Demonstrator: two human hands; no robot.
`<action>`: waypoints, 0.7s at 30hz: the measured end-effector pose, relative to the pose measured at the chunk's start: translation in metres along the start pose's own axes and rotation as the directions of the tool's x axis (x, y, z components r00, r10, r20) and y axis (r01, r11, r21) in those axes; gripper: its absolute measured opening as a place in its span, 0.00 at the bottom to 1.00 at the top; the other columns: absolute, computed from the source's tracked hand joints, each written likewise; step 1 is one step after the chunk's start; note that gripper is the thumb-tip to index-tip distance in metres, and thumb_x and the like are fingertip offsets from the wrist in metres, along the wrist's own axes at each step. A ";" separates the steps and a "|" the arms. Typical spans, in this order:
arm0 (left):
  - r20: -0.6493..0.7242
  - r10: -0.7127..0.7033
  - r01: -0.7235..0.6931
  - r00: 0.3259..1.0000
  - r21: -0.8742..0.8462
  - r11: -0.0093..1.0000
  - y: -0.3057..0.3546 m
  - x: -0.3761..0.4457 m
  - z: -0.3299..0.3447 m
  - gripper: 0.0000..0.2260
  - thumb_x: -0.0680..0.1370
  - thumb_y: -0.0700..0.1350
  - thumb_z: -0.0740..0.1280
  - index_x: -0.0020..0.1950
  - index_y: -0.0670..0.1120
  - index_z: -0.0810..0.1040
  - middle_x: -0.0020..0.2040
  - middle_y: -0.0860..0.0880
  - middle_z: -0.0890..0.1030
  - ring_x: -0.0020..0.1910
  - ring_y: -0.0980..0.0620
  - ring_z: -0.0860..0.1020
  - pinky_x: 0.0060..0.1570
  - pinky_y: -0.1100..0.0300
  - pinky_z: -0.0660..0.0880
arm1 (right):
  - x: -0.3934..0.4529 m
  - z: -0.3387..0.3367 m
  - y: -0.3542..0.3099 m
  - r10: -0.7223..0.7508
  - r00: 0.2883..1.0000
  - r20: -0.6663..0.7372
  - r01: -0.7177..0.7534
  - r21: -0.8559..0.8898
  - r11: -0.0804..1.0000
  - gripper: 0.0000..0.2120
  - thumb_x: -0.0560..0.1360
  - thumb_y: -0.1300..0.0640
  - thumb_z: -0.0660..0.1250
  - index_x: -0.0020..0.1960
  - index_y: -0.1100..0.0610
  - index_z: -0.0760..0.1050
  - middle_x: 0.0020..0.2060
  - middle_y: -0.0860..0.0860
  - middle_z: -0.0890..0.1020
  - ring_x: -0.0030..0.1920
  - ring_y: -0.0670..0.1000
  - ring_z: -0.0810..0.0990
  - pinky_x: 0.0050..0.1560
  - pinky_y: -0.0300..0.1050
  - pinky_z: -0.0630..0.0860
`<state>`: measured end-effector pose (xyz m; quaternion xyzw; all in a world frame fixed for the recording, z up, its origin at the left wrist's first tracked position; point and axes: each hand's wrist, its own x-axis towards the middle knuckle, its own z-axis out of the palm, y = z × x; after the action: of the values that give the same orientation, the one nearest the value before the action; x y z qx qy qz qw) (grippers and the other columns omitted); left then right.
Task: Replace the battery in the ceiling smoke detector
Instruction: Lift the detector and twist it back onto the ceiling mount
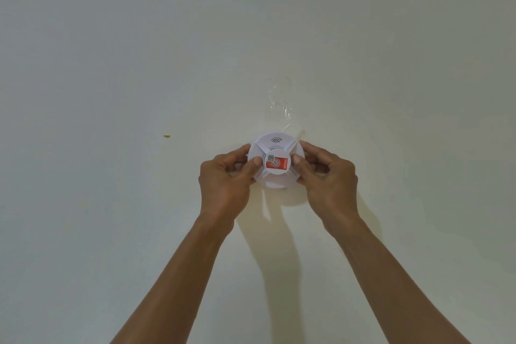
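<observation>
Both hands reach up to white smoke detector (275,162) on ceiling (139,64). Left hand (227,176) and right hand (325,173) each grasp its rim, thumbs on face beside red sticker (277,163). Clear tape (279,100) just above (purpose unclear). Risk: uneven twist slips grip, detector drops.

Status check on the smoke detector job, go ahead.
Left hand and right hand grip smoke detector at ceiling. Casing closed, no battery showing. Clear tape above it.
</observation>
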<state>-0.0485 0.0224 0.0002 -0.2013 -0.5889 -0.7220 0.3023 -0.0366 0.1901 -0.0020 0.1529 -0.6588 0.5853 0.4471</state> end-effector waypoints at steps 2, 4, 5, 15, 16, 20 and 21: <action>0.004 0.003 -0.003 1.000 0.002 1.000 0.001 -0.001 0.000 0.15 0.74 0.42 0.77 0.60 0.46 0.85 0.48 0.45 0.87 0.51 0.43 0.86 0.55 0.46 0.82 | -0.001 -0.001 0.001 -0.006 1.000 0.006 0.006 -0.001 1.000 0.14 0.74 0.48 0.73 0.60 0.42 0.82 0.49 0.47 0.86 0.49 0.47 0.85 0.54 0.53 0.82; 0.005 0.004 -0.004 1.000 0.013 1.000 0.002 -0.003 -0.001 0.15 0.74 0.42 0.77 0.61 0.47 0.85 0.49 0.46 0.87 0.51 0.45 0.86 0.55 0.46 0.82 | -0.003 -0.001 0.002 -0.002 1.000 0.010 0.002 0.008 1.000 0.15 0.74 0.48 0.73 0.60 0.43 0.81 0.49 0.47 0.85 0.49 0.47 0.84 0.54 0.53 0.82; 0.004 0.002 -0.002 1.000 0.016 1.000 0.003 -0.004 -0.001 0.15 0.74 0.42 0.77 0.61 0.47 0.85 0.49 0.46 0.87 0.51 0.45 0.86 0.55 0.46 0.82 | -0.004 -0.002 0.002 0.002 1.000 0.011 -0.003 0.017 1.000 0.15 0.74 0.49 0.73 0.60 0.43 0.81 0.50 0.47 0.85 0.49 0.47 0.84 0.55 0.53 0.82; -0.060 -0.007 0.009 0.998 0.037 0.999 0.008 -0.009 0.001 0.14 0.74 0.45 0.78 0.58 0.55 0.84 0.51 0.44 0.84 0.53 0.46 0.84 0.53 0.48 0.83 | -0.007 -0.004 0.002 0.049 0.999 -0.007 -0.048 0.073 0.996 0.17 0.74 0.51 0.75 0.63 0.47 0.81 0.52 0.46 0.84 0.49 0.46 0.83 0.54 0.55 0.82; -0.064 -0.006 0.009 0.998 0.041 0.999 0.009 -0.009 0.000 0.14 0.74 0.45 0.78 0.57 0.57 0.83 0.51 0.44 0.84 0.53 0.47 0.84 0.53 0.48 0.83 | -0.008 -0.004 0.001 0.051 0.999 -0.005 -0.050 0.075 0.996 0.17 0.74 0.52 0.75 0.62 0.48 0.81 0.53 0.46 0.84 0.50 0.45 0.83 0.54 0.55 0.82; -0.075 -0.024 0.027 0.997 0.044 0.999 0.014 -0.012 -0.001 0.13 0.74 0.45 0.78 0.56 0.58 0.83 0.50 0.44 0.84 0.51 0.48 0.84 0.52 0.49 0.84 | -0.008 -0.005 -0.001 0.067 0.998 -0.004 -0.066 0.089 0.994 0.16 0.74 0.52 0.74 0.61 0.48 0.81 0.53 0.44 0.84 0.50 0.44 0.83 0.55 0.56 0.82; -0.074 -0.031 0.035 0.997 0.047 0.998 0.015 -0.012 -0.001 0.14 0.74 0.45 0.78 0.57 0.56 0.83 0.50 0.45 0.84 0.49 0.49 0.85 0.51 0.49 0.84 | -0.008 -0.006 -0.002 0.070 0.998 -0.003 -0.070 0.086 0.994 0.16 0.74 0.53 0.74 0.61 0.48 0.81 0.53 0.44 0.84 0.50 0.44 0.83 0.55 0.56 0.82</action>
<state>-0.0293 0.0214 0.0033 -0.1576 -0.5977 -0.7196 0.3165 -0.0281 0.1919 -0.0074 0.1470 -0.6365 0.6290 0.4214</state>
